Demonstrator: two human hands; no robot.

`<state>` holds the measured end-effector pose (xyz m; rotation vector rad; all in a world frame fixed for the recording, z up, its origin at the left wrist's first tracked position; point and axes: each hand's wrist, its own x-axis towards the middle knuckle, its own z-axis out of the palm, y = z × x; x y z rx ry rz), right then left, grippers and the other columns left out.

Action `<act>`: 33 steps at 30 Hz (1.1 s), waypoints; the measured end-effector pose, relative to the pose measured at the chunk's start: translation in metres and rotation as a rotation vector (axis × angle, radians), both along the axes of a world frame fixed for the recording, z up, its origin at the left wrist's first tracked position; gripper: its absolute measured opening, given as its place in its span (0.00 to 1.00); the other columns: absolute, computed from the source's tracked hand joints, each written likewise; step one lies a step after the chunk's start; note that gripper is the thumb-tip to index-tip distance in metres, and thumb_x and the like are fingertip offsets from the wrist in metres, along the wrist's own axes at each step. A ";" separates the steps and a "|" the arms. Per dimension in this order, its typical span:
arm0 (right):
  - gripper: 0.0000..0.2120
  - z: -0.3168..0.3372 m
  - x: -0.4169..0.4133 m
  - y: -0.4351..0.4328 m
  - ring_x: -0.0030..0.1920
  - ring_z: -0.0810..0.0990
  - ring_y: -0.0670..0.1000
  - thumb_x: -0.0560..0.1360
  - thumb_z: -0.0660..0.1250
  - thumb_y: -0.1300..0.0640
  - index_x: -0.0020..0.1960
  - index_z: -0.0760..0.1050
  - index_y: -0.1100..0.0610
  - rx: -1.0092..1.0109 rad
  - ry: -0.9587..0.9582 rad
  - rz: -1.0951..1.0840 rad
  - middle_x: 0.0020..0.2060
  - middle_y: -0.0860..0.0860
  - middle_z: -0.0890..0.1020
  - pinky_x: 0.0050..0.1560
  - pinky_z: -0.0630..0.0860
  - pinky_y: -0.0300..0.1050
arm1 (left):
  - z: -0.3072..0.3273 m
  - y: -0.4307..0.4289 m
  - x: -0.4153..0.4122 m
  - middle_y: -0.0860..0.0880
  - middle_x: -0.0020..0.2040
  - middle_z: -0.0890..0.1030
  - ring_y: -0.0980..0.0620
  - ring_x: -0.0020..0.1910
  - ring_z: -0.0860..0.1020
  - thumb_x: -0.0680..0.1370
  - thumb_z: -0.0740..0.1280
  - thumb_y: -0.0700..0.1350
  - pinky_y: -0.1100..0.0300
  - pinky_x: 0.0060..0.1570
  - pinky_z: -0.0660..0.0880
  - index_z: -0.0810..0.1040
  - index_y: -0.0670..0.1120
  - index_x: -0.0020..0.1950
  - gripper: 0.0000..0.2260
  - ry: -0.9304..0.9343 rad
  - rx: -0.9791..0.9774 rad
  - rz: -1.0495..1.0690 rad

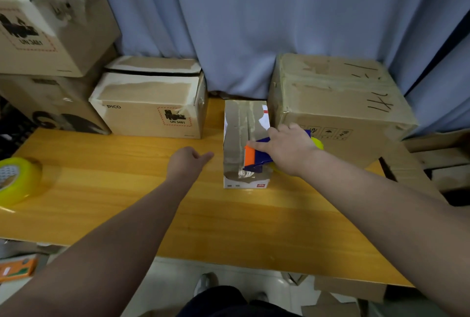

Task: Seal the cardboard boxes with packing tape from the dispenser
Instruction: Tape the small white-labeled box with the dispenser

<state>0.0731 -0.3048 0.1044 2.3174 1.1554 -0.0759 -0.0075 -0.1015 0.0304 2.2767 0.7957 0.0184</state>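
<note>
The small cardboard box (241,138) was set on the table (127,189), directly under the right hand (287,148) and just to the right of the left hand (189,161), so that its narrow top was offered up to the tape. The tape dispenser (256,157) was gripped by the right hand, fingers wrapped over its blue body. Its orange blade end was pressed onto the box top near the person's edge, held low and flat, it seemed, so that the strip could be finished at the edge and cut. Glossy tape was seen on the top beyond the dispenser.

The left hand was drawn into a loose fist with one digit pointed at the box. Nothing was held and the box was not touched by it; it was probably parked close for steadying. A spare yellow tape roll (17,179) was seen far to the left of that hand, and a large box (338,97) was set just beyond the right hand.
</note>
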 end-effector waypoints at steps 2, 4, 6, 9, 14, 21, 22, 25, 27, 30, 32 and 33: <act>0.30 0.000 0.000 0.004 0.63 0.69 0.58 0.81 0.56 0.56 0.78 0.45 0.42 -0.017 0.021 -0.020 0.66 0.56 0.69 0.58 0.66 0.50 | -0.002 0.001 0.001 0.47 0.33 0.74 0.50 0.32 0.71 0.75 0.68 0.57 0.57 0.28 0.64 0.69 0.44 0.36 0.19 0.015 0.009 0.012; 0.31 -0.002 0.000 0.008 0.64 0.69 0.59 0.81 0.57 0.56 0.78 0.45 0.42 -0.033 0.044 -0.041 0.66 0.57 0.69 0.59 0.66 0.51 | -0.005 0.002 0.003 0.49 0.31 0.71 0.52 0.31 0.69 0.75 0.68 0.58 0.58 0.28 0.62 0.68 0.45 0.36 0.19 0.023 0.013 0.010; 0.32 -0.003 0.000 0.011 0.64 0.69 0.59 0.81 0.58 0.55 0.78 0.45 0.42 -0.044 0.066 -0.059 0.67 0.57 0.68 0.59 0.66 0.51 | -0.009 0.004 0.003 0.49 0.31 0.71 0.52 0.31 0.69 0.75 0.69 0.58 0.58 0.28 0.62 0.67 0.45 0.35 0.19 0.021 0.008 0.003; 0.32 -0.004 0.001 0.014 0.64 0.69 0.59 0.81 0.59 0.55 0.78 0.46 0.43 -0.048 0.082 -0.069 0.67 0.57 0.68 0.58 0.66 0.51 | -0.014 0.007 0.004 0.49 0.31 0.70 0.51 0.31 0.69 0.75 0.69 0.57 0.57 0.28 0.62 0.67 0.45 0.36 0.19 0.010 -0.007 0.010; 0.31 -0.004 0.003 0.018 0.64 0.69 0.58 0.81 0.58 0.54 0.78 0.47 0.42 -0.044 0.091 -0.073 0.66 0.56 0.69 0.59 0.65 0.51 | -0.017 0.010 0.004 0.49 0.31 0.71 0.50 0.31 0.69 0.75 0.69 0.57 0.57 0.28 0.63 0.68 0.45 0.36 0.19 -0.012 -0.003 0.017; 0.34 -0.007 0.006 0.025 0.64 0.69 0.59 0.80 0.62 0.56 0.77 0.47 0.42 -0.062 0.113 -0.087 0.66 0.57 0.68 0.60 0.66 0.52 | -0.026 0.015 0.005 0.48 0.31 0.71 0.50 0.30 0.69 0.75 0.69 0.56 0.57 0.28 0.62 0.67 0.45 0.35 0.19 -0.003 0.001 0.008; 0.34 -0.008 0.007 0.026 0.64 0.69 0.59 0.80 0.62 0.56 0.77 0.47 0.42 -0.068 0.112 -0.085 0.66 0.57 0.68 0.60 0.66 0.52 | -0.028 0.015 0.007 0.48 0.31 0.71 0.50 0.31 0.69 0.75 0.68 0.56 0.56 0.29 0.63 0.67 0.45 0.35 0.19 0.014 -0.003 0.000; 0.33 -0.010 0.008 0.029 0.65 0.68 0.59 0.80 0.62 0.56 0.77 0.48 0.42 -0.078 0.113 -0.077 0.67 0.58 0.68 0.61 0.66 0.52 | -0.036 0.013 0.009 0.48 0.30 0.69 0.48 0.31 0.68 0.76 0.68 0.56 0.56 0.31 0.63 0.65 0.45 0.33 0.20 0.078 -0.015 -0.022; 0.32 -0.011 0.008 0.029 0.65 0.68 0.59 0.80 0.61 0.56 0.77 0.47 0.42 -0.081 0.112 -0.075 0.68 0.58 0.67 0.61 0.66 0.52 | -0.041 0.010 0.010 0.49 0.28 0.66 0.50 0.28 0.65 0.76 0.68 0.56 0.57 0.29 0.60 0.63 0.46 0.31 0.22 0.117 -0.031 -0.030; 0.33 -0.011 0.008 0.029 0.65 0.68 0.60 0.80 0.60 0.56 0.78 0.46 0.42 -0.090 0.102 -0.069 0.68 0.58 0.67 0.60 0.66 0.52 | -0.046 0.004 0.013 0.49 0.27 0.63 0.51 0.26 0.62 0.76 0.67 0.57 0.57 0.28 0.57 0.61 0.46 0.29 0.24 0.166 -0.069 -0.037; 0.34 -0.011 0.007 0.029 0.65 0.68 0.60 0.80 0.61 0.56 0.78 0.47 0.43 -0.093 0.098 -0.072 0.67 0.58 0.67 0.60 0.66 0.52 | -0.049 0.000 0.016 0.49 0.27 0.62 0.51 0.26 0.62 0.76 0.67 0.57 0.58 0.29 0.57 0.61 0.46 0.29 0.24 0.196 -0.095 -0.045; 0.34 -0.011 0.006 0.029 0.65 0.68 0.60 0.80 0.62 0.56 0.78 0.47 0.43 -0.096 0.095 -0.074 0.67 0.58 0.67 0.60 0.66 0.52 | -0.050 -0.003 0.017 0.49 0.27 0.62 0.52 0.26 0.61 0.76 0.67 0.57 0.58 0.29 0.57 0.61 0.46 0.29 0.24 0.211 -0.115 -0.049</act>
